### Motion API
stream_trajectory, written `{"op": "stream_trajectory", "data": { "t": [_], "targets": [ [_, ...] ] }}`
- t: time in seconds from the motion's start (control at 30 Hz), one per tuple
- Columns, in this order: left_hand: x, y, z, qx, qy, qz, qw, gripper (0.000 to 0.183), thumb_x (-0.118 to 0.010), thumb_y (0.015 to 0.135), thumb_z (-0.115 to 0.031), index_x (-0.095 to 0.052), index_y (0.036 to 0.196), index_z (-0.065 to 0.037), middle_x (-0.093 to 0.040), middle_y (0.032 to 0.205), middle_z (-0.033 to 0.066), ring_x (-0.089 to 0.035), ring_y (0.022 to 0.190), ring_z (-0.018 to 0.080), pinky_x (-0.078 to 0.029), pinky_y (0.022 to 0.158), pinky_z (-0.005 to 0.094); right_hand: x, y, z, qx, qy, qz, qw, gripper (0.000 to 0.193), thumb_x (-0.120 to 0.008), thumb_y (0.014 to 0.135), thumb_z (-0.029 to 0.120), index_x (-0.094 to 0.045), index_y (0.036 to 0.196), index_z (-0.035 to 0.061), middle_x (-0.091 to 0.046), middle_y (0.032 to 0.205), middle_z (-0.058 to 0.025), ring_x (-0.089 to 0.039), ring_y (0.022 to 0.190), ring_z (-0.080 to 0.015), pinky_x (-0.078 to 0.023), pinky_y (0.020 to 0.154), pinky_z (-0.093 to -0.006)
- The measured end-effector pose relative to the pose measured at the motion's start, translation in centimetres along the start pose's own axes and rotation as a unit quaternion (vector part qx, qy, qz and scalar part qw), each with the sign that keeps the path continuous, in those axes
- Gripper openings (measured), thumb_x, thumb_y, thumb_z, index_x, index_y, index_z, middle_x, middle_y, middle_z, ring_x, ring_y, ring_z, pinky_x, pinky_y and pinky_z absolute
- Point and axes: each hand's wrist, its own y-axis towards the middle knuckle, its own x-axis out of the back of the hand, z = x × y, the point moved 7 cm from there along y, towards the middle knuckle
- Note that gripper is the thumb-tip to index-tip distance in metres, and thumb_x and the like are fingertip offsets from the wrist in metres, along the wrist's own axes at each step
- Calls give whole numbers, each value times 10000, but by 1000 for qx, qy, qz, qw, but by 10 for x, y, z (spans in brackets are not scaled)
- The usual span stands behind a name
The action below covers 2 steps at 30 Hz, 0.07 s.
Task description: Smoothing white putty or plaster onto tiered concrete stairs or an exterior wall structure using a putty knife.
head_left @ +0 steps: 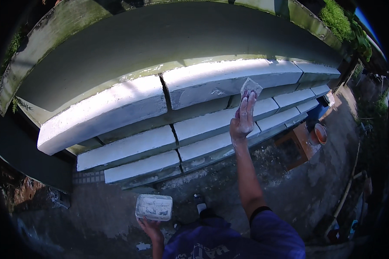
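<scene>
My right hand [243, 119] stretches out to the top white-coated ledge [203, 88], its fingers closed on a flat scraper [251, 87] smeared with white paste. The scraper's far end lies over the ledge's front face; whether it touches cannot be told. White residue covers my fingers and wrist. Low at the left, my left hand [150, 228] grips the near edge of a rectangular plastic tub [154, 207], held at waist level. White paste coats the tub's inside.
Lower white ledges [129, 149] step down toward me, split by dark vertical gaps. A grey-green wall [160, 43] rises behind. On the concrete floor [216, 187] at the right stand a wooden box [294, 146] and an orange bucket [320, 134]. A long pole [348, 187] lies farther right.
</scene>
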Motion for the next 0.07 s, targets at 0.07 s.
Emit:
{"op": "stream_trajectory", "data": {
  "t": [0.07],
  "targets": [
    [-5, 5, 0, -11, 23, 2, 1000, 749, -551, 965, -399, -98, 1530, -205, -301, 1512, 146, -485, 1256, 379, -466, 906, 548, -33, -4, -27, -65, 47, 60, 995, 565, -513, 880, -23, -429, 1434, 55, -421, 1450, -234, -410, 1314, -461, -382, 1070, -536]
  ]
}}
